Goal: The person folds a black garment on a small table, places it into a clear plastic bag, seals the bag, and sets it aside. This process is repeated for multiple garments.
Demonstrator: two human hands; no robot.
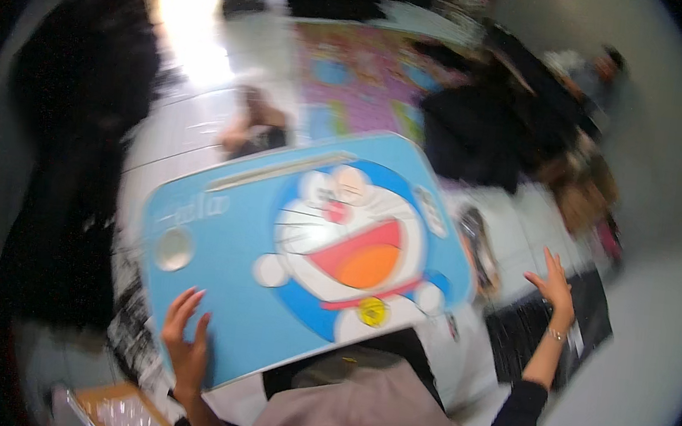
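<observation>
A low light-blue folding table with a printed cartoon cat stands in front of me, slightly tilted in view. Its top has a round pale recess at the left and a long narrow groove along the far edge. My left hand is over the table's near left corner, fingers apart and holding nothing; whether it touches the top I cannot tell. Off to the right, my right hand is spread and empty above a flat black plastic-looking package on the floor.
A colourful patterned mat lies beyond the table, with a heap of dark cloth on it. A brown box-like thing sits by the right wall. At lower left is an orange-brown carton with clear plastic. Blurred skin-coloured shapes show past the table.
</observation>
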